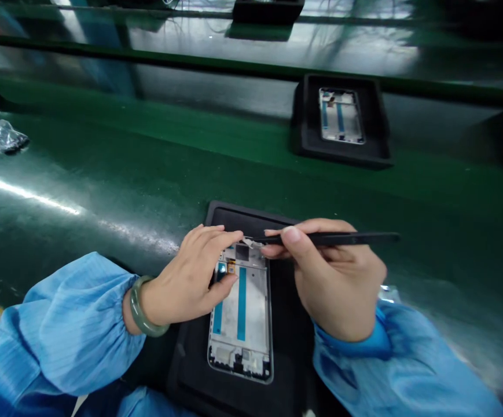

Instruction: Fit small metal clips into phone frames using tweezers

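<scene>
A silver phone frame with blue strips lies in a black foam tray in front of me. My left hand rests over the frame's upper left edge, thumb and fingers stretched and apart. Its index fingertip is at a small pale part near the frame's top. Black tweezers are pinched in my right hand, lying almost level with their tips pointing left at that part. Whether the tips grip it, I cannot tell. A small orange flex piece shows between my left thumb and index finger.
Farther back on the green bench stands another black tray holding a similar phone frame. A clear plastic bag lies at the far left. A raised ledge runs across the back, with a dark box beyond it.
</scene>
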`<act>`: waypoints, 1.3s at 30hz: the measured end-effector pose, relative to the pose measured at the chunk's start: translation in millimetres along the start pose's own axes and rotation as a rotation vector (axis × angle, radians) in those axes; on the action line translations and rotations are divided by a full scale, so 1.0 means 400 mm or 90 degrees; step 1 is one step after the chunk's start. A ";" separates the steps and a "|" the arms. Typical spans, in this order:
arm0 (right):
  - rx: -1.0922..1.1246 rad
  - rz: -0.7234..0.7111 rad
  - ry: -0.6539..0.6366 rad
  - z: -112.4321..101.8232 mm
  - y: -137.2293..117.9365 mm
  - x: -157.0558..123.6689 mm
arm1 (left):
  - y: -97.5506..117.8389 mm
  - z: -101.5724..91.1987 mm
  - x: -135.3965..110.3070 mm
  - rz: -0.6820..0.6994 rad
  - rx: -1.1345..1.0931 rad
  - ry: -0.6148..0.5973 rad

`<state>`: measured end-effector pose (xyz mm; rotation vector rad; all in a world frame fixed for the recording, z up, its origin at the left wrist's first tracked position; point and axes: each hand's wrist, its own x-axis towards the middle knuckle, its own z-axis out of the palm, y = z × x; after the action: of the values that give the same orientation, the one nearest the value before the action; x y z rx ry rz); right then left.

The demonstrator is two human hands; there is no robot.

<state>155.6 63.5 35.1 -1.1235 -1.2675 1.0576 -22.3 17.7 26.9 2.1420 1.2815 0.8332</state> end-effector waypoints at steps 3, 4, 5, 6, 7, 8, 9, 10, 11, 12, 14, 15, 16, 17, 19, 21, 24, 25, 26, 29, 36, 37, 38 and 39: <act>0.046 0.001 -0.005 -0.002 0.000 0.004 | 0.004 0.000 -0.004 -0.031 -0.054 0.002; 0.051 -0.006 -0.004 -0.002 -0.001 0.005 | 0.005 0.000 -0.004 -0.053 -0.088 0.007; 0.053 -0.011 -0.001 -0.002 -0.004 0.007 | 0.006 -0.002 -0.003 -0.080 -0.126 0.014; 0.051 -0.010 0.003 -0.002 -0.006 0.010 | 0.006 -0.004 -0.002 -0.107 -0.161 0.021; 0.048 0.000 0.005 -0.001 -0.008 0.015 | 0.005 -0.008 -0.001 -0.125 -0.181 0.027; 0.044 0.019 0.003 0.000 -0.010 0.021 | 0.003 -0.012 0.001 -0.125 -0.177 0.028; 0.040 0.045 -0.004 0.001 -0.010 0.028 | 0.000 -0.016 0.002 -0.107 -0.147 0.022; 0.037 0.076 -0.017 0.002 -0.009 0.036 | -0.004 -0.020 0.003 -0.077 -0.097 0.013; 0.033 0.105 -0.034 0.004 -0.007 0.044 | -0.008 -0.023 0.003 -0.044 -0.039 0.000; 0.030 0.130 -0.052 0.005 -0.004 0.051 | -0.011 -0.026 0.003 -0.016 0.016 -0.015; 0.020 0.162 -0.087 0.008 0.004 0.062 | -0.016 -0.028 0.003 0.008 0.087 -0.039; 0.013 0.171 -0.101 0.009 0.007 0.065 | -0.018 -0.028 0.002 0.008 0.105 -0.046; 0.006 0.178 -0.114 0.009 0.011 0.067 | -0.018 -0.028 0.001 0.006 0.116 -0.052; -0.001 0.180 -0.124 0.010 0.013 0.067 | -0.018 -0.027 0.000 0.004 0.122 -0.057; -0.010 0.179 -0.139 0.009 0.015 0.066 | -0.016 -0.025 -0.002 0.002 0.129 -0.065; -0.019 0.177 -0.151 0.007 0.015 0.063 | -0.014 -0.024 -0.003 0.003 0.130 -0.068; -0.036 0.176 -0.162 0.006 0.012 0.060 | -0.012 -0.025 -0.004 0.000 0.128 -0.069; -0.043 0.174 -0.162 0.006 0.011 0.059 | -0.012 -0.025 -0.004 -0.001 0.128 -0.069; -0.050 0.171 -0.158 0.007 0.010 0.058 | -0.012 -0.026 -0.004 -0.002 0.129 -0.070; -0.068 0.168 -0.150 0.010 0.008 0.056 | -0.011 -0.026 -0.003 0.000 0.131 -0.071; -0.068 0.165 -0.147 0.013 0.011 0.053 | -0.009 -0.027 -0.001 0.007 0.130 -0.058; -0.066 0.165 -0.146 0.013 0.011 0.053 | -0.009 -0.027 -0.001 0.006 0.131 -0.060; -0.066 0.165 -0.144 0.014 0.011 0.053 | -0.010 -0.027 -0.001 0.006 0.131 -0.061; -0.067 0.166 -0.142 0.014 0.010 0.053 | -0.010 -0.027 -0.001 0.007 0.131 -0.062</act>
<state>150.8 85.1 34.3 -1.3045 -1.3904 1.3524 -32.7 20.2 31.6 2.3193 1.3578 0.6161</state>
